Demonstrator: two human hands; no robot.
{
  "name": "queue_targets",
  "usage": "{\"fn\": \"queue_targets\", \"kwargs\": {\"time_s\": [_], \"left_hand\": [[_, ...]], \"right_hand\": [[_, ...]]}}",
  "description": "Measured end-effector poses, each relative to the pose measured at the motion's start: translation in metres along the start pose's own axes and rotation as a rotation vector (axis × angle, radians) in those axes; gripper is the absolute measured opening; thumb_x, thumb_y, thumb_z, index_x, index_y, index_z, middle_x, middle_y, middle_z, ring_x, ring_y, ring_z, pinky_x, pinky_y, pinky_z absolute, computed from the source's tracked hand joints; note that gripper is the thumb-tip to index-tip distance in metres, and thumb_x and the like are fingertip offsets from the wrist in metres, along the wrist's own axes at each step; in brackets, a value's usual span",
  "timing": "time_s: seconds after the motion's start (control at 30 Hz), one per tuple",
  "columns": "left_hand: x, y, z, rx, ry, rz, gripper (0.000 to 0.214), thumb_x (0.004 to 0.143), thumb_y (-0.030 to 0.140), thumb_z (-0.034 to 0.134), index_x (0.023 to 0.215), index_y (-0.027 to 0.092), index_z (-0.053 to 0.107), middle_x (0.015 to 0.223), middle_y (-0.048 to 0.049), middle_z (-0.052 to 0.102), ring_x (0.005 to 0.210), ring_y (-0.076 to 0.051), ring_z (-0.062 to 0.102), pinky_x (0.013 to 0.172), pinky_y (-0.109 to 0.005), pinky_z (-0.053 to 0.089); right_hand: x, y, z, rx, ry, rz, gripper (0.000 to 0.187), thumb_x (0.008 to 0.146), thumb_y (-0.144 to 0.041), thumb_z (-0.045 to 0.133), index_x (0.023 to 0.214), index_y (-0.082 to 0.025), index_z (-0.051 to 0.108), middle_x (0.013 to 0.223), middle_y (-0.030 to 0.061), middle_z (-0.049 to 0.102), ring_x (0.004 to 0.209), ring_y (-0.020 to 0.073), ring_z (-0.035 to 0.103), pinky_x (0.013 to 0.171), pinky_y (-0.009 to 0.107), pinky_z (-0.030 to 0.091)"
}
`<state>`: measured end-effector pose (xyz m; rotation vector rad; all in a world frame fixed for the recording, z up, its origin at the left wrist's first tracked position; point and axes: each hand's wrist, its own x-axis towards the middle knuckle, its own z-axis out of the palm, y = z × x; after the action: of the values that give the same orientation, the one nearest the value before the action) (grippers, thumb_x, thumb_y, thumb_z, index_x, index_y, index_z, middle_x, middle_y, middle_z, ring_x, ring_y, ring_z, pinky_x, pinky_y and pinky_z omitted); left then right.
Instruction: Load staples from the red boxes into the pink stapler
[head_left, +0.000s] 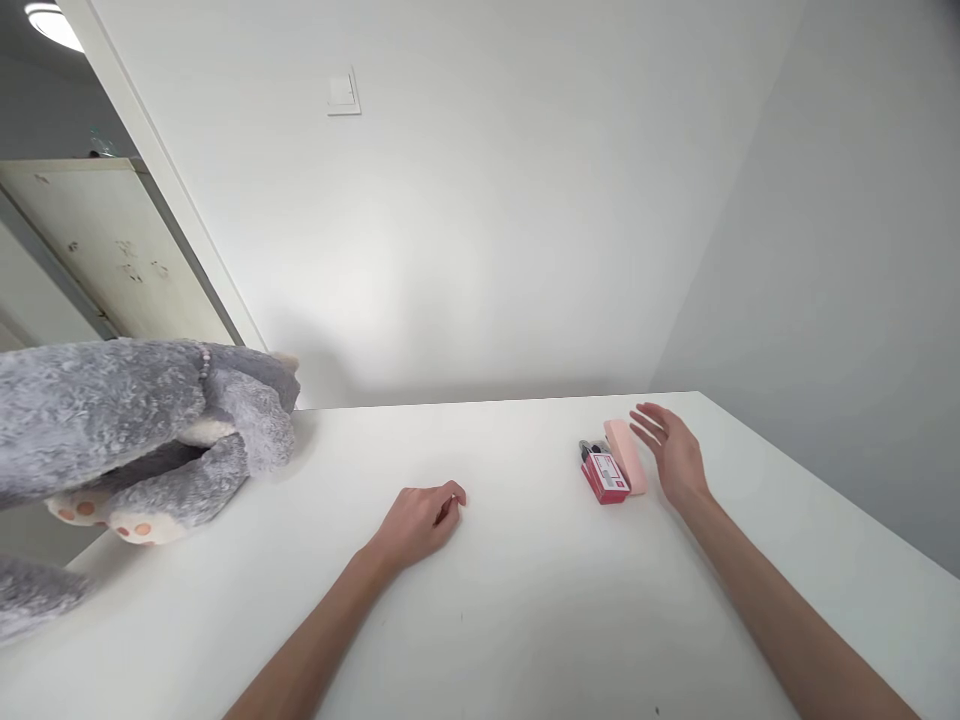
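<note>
My left hand (424, 522) rests on the white table (480, 630) with its fingers curled into a loose fist, and nothing shows in it. To the right, my right hand (676, 455) is open, its fingers spread and pointing at a pink case (626, 457). A small gap lies between that hand and the case. Against the case's left side sits a red and white box (606, 478). Behind the box is a small dark object (586, 450), partly hidden, whose kind I cannot make out.
A large grey plush toy (180, 420) with pale paws leans over the table's left side. A white wall with a light switch (343, 94) rises behind the table, and a grey wall (847, 270) stands at the right. A cabinet (120, 250) is at the far left.
</note>
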<state>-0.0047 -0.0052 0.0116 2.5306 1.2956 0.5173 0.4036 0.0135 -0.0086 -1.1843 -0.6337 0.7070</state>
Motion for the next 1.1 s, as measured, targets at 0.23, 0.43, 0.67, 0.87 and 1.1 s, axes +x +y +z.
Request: {"fn": "queue_targets", "kwargs": {"time_s": [0.23,0.43,0.67,0.87,1.1], "left_hand": [[0.000,-0.001,0.002,-0.002,0.011,-0.008,0.025,0.095,0.020,0.042,0.098,0.024,0.066,0.057,0.0068,0.048,0.050,-0.011,0.039,0.055,-0.026,0.024],[0.001,-0.005,0.005,0.020,0.008,0.014,0.025,0.095,0.019,0.042,0.101,0.024,0.065,0.058,0.0071,0.048,0.050,-0.011,0.037,0.055,-0.026,0.023],[0.002,-0.008,0.007,0.026,0.015,0.042,0.023,0.096,0.019,0.042,0.101,0.025,0.064,0.059,0.0072,0.050,0.051,-0.011,0.036,0.055,-0.026,0.024],[0.002,-0.008,0.007,0.037,0.017,0.048,0.023,0.097,0.019,0.041,0.099,0.024,0.063,0.058,0.0072,0.049,0.050,-0.011,0.035,0.055,-0.026,0.024],[0.002,-0.007,0.006,0.030,0.014,0.049,0.023,0.097,0.020,0.041,0.100,0.025,0.064,0.058,0.0070,0.050,0.050,-0.011,0.036,0.054,-0.026,0.025]], "right_hand": [[-0.003,0.032,0.000,0.007,-0.079,0.277,0.038,0.098,-0.057,0.052,0.112,-0.027,0.072,0.136,0.0032,0.072,0.121,0.0262,0.072,0.077,0.031,0.066],[-0.004,0.031,0.000,0.000,-0.122,0.307,0.046,0.096,-0.062,0.050,0.118,-0.027,0.070,0.138,0.0047,0.072,0.119,0.0259,0.073,0.081,0.033,0.066],[-0.011,0.030,0.003,-0.219,-0.003,0.239,0.041,0.090,-0.052,0.051,0.112,-0.024,0.071,0.130,0.0061,0.075,0.114,0.0278,0.072,0.078,0.033,0.061],[-0.023,0.014,0.002,-0.477,0.066,0.188,0.042,0.094,-0.052,0.041,0.103,-0.024,0.071,0.126,0.0091,0.074,0.112,0.0303,0.067,0.089,0.039,0.052],[-0.026,-0.004,0.001,-0.678,-0.036,0.173,0.062,0.100,-0.065,0.026,0.093,-0.024,0.070,0.111,0.0129,0.077,0.103,0.0316,0.068,0.089,0.042,0.048]]}}
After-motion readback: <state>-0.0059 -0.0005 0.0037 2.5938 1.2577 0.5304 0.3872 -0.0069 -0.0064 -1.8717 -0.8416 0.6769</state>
